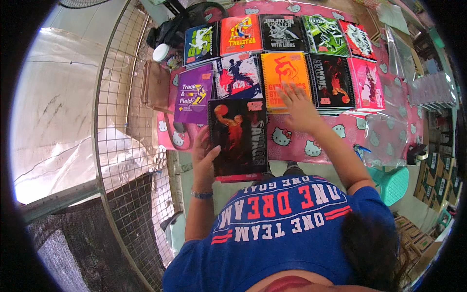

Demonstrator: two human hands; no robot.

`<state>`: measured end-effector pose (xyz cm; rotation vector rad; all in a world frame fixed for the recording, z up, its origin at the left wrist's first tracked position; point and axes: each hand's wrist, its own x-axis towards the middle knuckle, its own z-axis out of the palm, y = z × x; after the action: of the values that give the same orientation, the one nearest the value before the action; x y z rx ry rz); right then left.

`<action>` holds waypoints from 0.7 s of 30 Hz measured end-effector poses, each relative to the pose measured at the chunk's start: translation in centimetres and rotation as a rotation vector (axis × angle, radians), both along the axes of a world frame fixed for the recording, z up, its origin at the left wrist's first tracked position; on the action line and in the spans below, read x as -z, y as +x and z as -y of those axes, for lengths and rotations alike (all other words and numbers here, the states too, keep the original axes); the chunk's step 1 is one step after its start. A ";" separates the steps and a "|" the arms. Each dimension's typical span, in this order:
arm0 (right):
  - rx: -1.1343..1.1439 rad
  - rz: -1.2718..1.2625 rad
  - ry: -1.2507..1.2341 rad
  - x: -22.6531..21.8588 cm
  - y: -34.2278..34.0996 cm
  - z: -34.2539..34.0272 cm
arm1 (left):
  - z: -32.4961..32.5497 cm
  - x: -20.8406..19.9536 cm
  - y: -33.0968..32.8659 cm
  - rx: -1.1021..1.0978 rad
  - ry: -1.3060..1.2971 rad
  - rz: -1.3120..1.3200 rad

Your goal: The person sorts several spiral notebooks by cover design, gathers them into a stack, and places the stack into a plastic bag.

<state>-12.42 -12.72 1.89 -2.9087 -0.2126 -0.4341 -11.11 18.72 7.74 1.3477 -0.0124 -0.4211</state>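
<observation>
Closest below, blue shirt; beyond, pink table tiled with notebooks in rows, covers up for easy picking. Black notebook at near edge, overhanging, left hand clamped on its left edge. Right hand spread flat, fingers apart, on orange notebook, holding nothing.

Just one head-worn fisheye here, looking steeply down from above the person's own blue shirt, close over the near table edge, with far notebook rows and the left wire mesh bending toward the rim.
</observation>
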 end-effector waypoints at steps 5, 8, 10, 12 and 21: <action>-0.130 -0.195 -0.031 0.6 -0.6 2.6 | -4.5 4.4 -3.2 0.006 0.767 0.419; 0.036 -0.013 0.181 -6.4 -0.1 1.2 | -3.4 6.0 -4.1 0.017 0.825 0.406; 0.050 0.163 0.255 -8.6 0.0 0.1 | -3.6 6.4 -3.6 0.007 0.755 0.374; -0.373 0.265 1.001 -8.5 0.3 -1.0 | -3.7 6.3 -3.3 0.079 0.807 0.420; -0.433 -0.194 0.018 1.9 8.5 -6.3 | -6.1 6.1 -0.7 0.064 0.039 0.082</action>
<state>-3.90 -6.37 -0.03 -2.7497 -0.7786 -0.0808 -11.83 24.77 1.62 1.4052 -0.1164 -0.4216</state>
